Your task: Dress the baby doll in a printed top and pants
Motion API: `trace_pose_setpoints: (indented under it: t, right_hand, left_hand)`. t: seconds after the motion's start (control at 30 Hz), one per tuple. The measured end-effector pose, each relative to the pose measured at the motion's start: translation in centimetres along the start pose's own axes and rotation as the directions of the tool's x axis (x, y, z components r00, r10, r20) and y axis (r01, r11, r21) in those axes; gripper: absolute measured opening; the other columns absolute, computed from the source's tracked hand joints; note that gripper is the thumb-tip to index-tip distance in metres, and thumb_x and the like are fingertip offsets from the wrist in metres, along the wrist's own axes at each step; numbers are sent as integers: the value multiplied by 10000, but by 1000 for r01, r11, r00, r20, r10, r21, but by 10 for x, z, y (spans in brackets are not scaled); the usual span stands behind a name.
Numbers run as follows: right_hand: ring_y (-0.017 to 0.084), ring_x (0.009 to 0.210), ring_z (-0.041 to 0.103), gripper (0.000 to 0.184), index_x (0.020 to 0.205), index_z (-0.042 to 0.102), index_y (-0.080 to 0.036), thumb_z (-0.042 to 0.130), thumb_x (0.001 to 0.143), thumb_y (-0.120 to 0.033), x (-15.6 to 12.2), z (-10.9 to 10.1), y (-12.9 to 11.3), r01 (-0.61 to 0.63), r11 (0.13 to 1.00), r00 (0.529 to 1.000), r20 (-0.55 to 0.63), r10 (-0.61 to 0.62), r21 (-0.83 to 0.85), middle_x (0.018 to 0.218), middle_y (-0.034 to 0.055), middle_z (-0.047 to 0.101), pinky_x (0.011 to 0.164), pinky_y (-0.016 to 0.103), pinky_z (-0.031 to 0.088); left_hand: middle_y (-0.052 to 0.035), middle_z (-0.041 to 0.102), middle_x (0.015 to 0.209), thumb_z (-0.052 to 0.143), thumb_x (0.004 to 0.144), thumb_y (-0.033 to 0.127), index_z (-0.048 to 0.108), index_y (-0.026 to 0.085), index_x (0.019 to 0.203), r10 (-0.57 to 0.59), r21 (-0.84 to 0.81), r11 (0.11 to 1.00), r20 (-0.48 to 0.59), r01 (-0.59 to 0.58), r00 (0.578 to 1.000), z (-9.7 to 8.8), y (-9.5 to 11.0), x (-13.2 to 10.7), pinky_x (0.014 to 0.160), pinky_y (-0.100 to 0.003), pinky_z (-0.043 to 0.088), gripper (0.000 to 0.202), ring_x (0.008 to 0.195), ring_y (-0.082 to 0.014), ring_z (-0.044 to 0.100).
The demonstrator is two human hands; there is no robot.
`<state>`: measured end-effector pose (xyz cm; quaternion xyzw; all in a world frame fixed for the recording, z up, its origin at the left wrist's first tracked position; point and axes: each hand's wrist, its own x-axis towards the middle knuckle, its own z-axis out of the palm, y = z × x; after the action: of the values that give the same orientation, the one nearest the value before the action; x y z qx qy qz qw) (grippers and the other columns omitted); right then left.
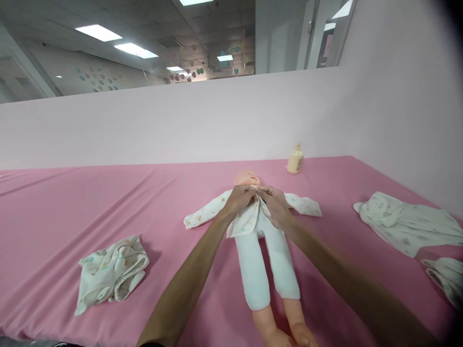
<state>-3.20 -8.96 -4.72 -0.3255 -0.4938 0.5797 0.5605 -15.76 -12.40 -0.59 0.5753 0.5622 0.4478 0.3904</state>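
A: What is everything lying on?
B: A pink sheet [173, 193], creased in long slanting folds on the left and smoother toward the back, where it meets a low white wall [181, 130]. A taller white wall [405, 106] closes off the right side.
A: And past the low wall?
B: A grey tiled ceiling [144, 19] with bright light panels [99, 33], heart-shaped decorations [191, 62] in the distance, and a pale door frame [307, 33] toward the right.
A: Where is the doll?
B: The doll [247, 178] lies on its back in the middle of the sheet, head toward the low wall, bare feet toward the person. Its arms are spread in the sleeves of a white printed jacket [244, 221].
A: What about the hands?
B: The left hand [240, 200] and the right hand [273, 200] meet just below the doll's chin, fingers pinching the jacket's front edges. Below them the front hangs apart.
A: Anything else on the sheet?
B: A pale yellow bottle [295, 161] stands upright near the back. A crumpled printed cloth [112, 274] lies to the left; a flatter white garment [398, 219] and a bunched striped cloth [446, 274] lie to the right.
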Motion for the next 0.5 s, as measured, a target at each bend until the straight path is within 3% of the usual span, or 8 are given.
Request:
trace_pose_setpoints:
  t: [0.2,0.33,0.5]
  right_hand:
    - [180,815,647,270,882,716,-170,713,740,-400,0,6,7,136,984,990,-10,-138,-112,842,44,726,793,315,497]
    - [181,799,650,290,922,714,-174,739,712,-371,-2,4,2,45,999,999,10,-45,-28,834,37,724,765,317,506]
    - [151,707,623,260,845,725,-161,791,625,-283,1,-3,-5,-115,989,993,48,111,92,731,14,692,720,300,503]
  left_hand:
    - [-2,544,610,495,735,206,561,145,623,-80,-105,991,-19,78,997,-3,4,0,497,-227,299,143,523,-74,416]
    - [6,524,610,514,733,210,553,157,652,-63,-59,996,-11,62,998,-5,-2,3,504,-227,314,105,530,-79,423]
    - [33,439,565,519,748,244,471,177,601,68,192,978,50,-77,996,-9,-3,2,485,-236,260,168,504,-80,344]
